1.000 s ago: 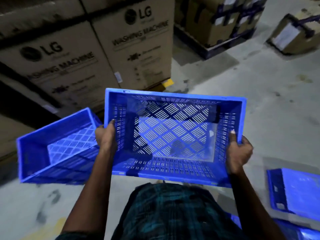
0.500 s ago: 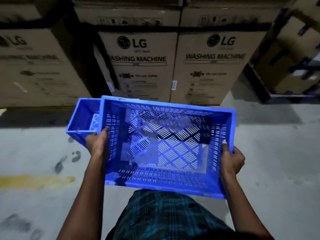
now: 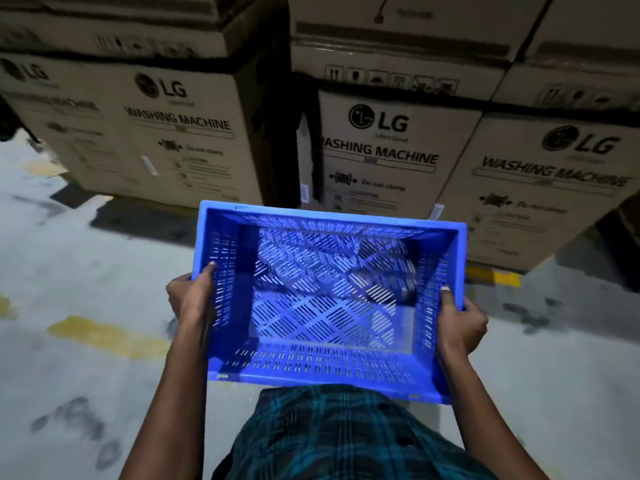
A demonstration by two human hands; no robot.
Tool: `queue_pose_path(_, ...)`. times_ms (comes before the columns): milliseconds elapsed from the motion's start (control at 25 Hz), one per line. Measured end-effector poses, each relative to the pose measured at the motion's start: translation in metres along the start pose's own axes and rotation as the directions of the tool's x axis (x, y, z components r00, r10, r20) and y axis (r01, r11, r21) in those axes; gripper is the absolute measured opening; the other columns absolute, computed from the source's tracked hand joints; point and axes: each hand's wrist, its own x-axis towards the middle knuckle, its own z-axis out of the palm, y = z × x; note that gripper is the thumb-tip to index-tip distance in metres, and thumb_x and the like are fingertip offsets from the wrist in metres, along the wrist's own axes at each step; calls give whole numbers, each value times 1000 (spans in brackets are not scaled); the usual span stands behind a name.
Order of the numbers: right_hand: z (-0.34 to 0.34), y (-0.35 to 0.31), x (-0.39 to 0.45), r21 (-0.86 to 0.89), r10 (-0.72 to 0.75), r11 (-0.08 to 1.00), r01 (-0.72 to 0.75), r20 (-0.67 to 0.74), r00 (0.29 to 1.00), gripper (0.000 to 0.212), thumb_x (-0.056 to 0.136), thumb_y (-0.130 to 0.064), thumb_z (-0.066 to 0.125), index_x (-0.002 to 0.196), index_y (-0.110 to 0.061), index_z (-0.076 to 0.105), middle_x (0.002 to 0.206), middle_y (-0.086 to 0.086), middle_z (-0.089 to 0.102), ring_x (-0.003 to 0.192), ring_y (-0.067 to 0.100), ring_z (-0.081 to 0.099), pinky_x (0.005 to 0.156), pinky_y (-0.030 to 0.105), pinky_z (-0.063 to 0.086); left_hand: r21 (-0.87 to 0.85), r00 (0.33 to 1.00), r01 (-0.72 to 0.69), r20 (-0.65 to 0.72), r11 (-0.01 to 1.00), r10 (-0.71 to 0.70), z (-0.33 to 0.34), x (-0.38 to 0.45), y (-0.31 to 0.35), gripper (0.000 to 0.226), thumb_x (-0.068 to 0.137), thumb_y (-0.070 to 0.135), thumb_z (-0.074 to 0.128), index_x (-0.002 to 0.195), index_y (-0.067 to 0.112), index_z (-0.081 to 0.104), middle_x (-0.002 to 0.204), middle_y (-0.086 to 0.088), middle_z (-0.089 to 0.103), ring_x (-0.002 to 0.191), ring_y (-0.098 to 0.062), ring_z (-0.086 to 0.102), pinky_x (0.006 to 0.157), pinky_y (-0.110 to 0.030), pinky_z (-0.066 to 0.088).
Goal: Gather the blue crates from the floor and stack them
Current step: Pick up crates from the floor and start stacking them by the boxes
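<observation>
With the second crate now gone from view, both hands, left hand (image 3: 194, 299) and right hand (image 3: 462, 325), grip clenched on the blue crate (image 3: 325, 299), carry it past washing-machine cartons (image 3: 388, 150), apparently seeking the stack.

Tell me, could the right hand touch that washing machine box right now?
Probably not as things stand. The right hand is gripping one end of the blue crate, the left hand the other, and the washing machine box stands beyond the crate's far rim.

floor (image 3: 86, 271): grey concrete, stained, yellow paint marks (image 3: 107, 336) | behind: stacked cardboard boxes (image 3: 377, 157) | light: dim
</observation>
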Motion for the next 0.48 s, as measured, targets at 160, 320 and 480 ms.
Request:
queue_pose_path(160,76,-26,-31,-37,77,996,-77,6,997,32,86,-40,69,88,-8,72,74,10,61,70,28,55,67,30,40,96,997,-18,71,995,12,-11,81,29,44,64,46,77,72,5,66,76,-14,69,71,-29,69,79,-45,60)
queue_pose_path(320,133,-37,-46,-65,133,989,-129,61,989,35,84,-40,69,90,-6,72,77,15,67,74,34,64,68,33,47,122,993,6,114,993,-20,-5,143,57,52,57,50,72,78,3,67,80,-15,72,73,-31,71,76,-45,60)
queue_pose_path(480,179,-43,-32,-156,163,977,-147,94,982,38,83,-43,68,95,-7,73,85,16,72,79,35,68,72,37,53,176,991,58,112,983,-78,14,169,76,41,64,40,72,79,4,61,80,-10,67,77,-34,67,80,-40,57)
